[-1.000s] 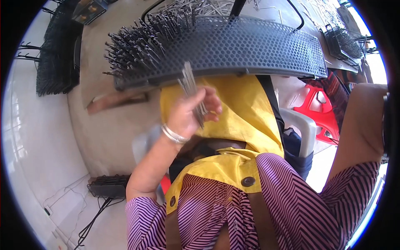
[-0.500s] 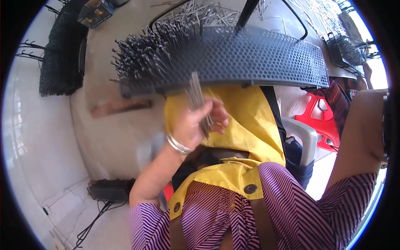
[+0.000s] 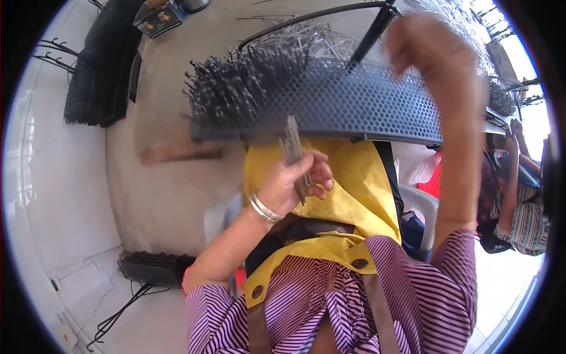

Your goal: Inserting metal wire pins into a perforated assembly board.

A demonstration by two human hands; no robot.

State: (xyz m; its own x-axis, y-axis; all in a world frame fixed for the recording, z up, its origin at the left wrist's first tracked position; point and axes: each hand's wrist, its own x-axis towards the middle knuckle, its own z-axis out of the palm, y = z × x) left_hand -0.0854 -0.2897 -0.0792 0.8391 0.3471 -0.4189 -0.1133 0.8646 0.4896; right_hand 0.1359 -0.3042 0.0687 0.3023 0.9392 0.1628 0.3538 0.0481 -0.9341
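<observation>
My left hand (image 3: 299, 184) is closed around a small bundle of thin, flat grey metal strips (image 3: 292, 134). They stand nearly upright above my lap, in front of a dark perforated metal rack (image 3: 383, 106). The rack's left end is packed with upright dark rods (image 3: 227, 88) whose tips look bent. Raised over the right part of the rack, my right hand (image 3: 421, 44) is smeared by motion, and its fingers cannot be made out. A slanting black bar (image 3: 371, 35) of the rack rises just left of it.
Loose metal strips (image 3: 318, 38) lie in heaps behind the rack. A reddish-brown, brick-like piece (image 3: 183, 152) is at the left. Stacked black racks (image 3: 100, 71) stand along the left wall, another (image 3: 154, 270) at lower left. At far right sits another person (image 3: 513, 200).
My right arm has swung inward from the far right, bringing its hand over the rack. The left hand keeps its strips. The whole view has shifted slightly.
</observation>
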